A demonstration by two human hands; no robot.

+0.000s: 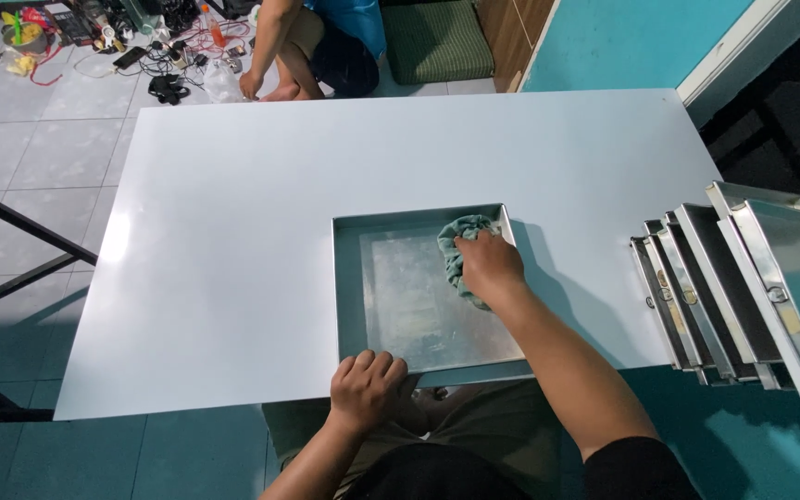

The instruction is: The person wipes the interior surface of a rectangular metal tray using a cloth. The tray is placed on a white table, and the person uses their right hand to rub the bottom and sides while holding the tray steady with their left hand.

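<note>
A square metal baking tray (349, 278) lies on a white table (233, 231) near its front edge. My right hand (488, 264) presses a crumpled teal cloth (460, 236) against the tray's inner far right corner. At the tray's near left rim, my left hand (366, 384) grips the edge with curled fingers. The tray's bottom looks dull and streaked.
Several more metal trays (743, 287) lean in a row on the table's right end. Another person (312, 46) sits on the tiled floor beyond the table, among cables and small items (168, 56). A black metal frame (11, 268) stands to the left.
</note>
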